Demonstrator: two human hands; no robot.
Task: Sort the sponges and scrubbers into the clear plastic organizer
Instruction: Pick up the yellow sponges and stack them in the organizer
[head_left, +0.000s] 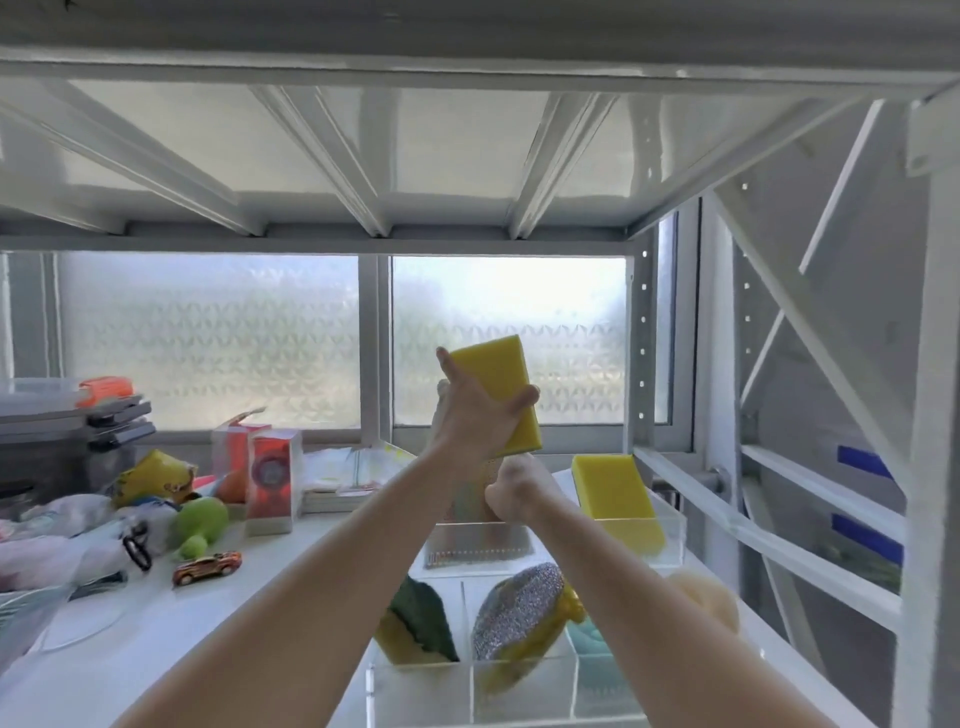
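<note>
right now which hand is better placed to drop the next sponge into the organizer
The left hand. It already grips a yellow sponge, raised above the clear organizer. The right hand is lower, closed on a thin speckled pad at the back compartment, so it is busy.

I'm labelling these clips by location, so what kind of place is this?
Probably a home storage or utility corner. The work happens on a white metal shelving rack in front of a frosted window, and household clutter, including a toy car and boxed goods, shares the shelf.
</note>
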